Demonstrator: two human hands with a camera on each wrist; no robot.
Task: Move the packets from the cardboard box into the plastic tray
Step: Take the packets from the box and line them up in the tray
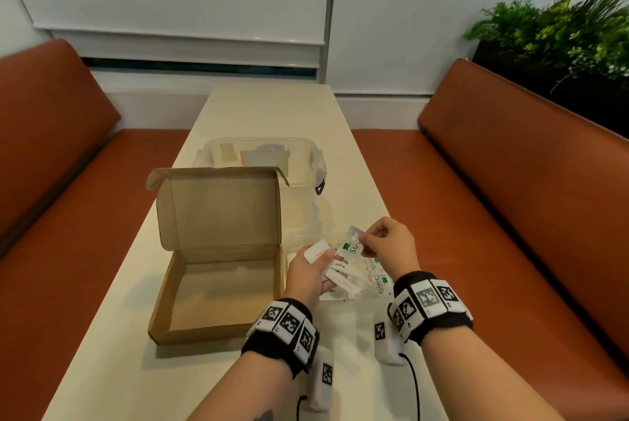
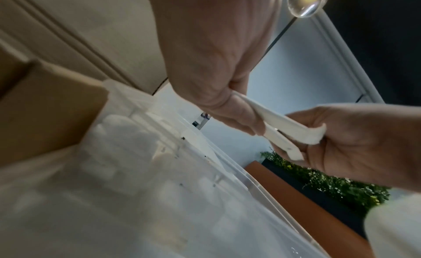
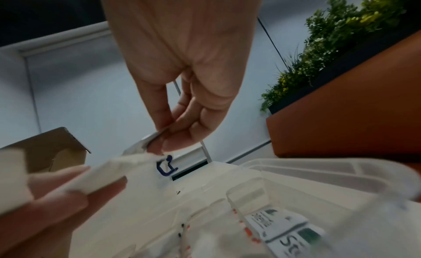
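The cardboard box [image 1: 218,328] stands open at the table's left, its lid up and its floor bare. The clear plastic tray [image 1: 306,162] lies behind and to the right of it. My left hand [image 1: 321,262] grips a bunch of white packets [image 1: 340,272] just right of the box. My right hand [image 1: 366,240] pinches the upper end of one Stevia packet [image 1: 354,245], which sticks up out of that bunch. In the right wrist view, thumb and fingers of the right hand [image 3: 159,143] close on that packet's edge [image 3: 141,144] above the tray [image 3: 296,170], which holds more Stevia packets [image 3: 284,231].
Orange benches [image 1: 510,216] flank the narrow table on both sides, and a planter with greenery [image 1: 561,29] stands at the far right. White marker tags [image 1: 383,335] and black cables lie on the table near my wrists. A blue latch [image 1: 320,187] hangs on the tray's right side.
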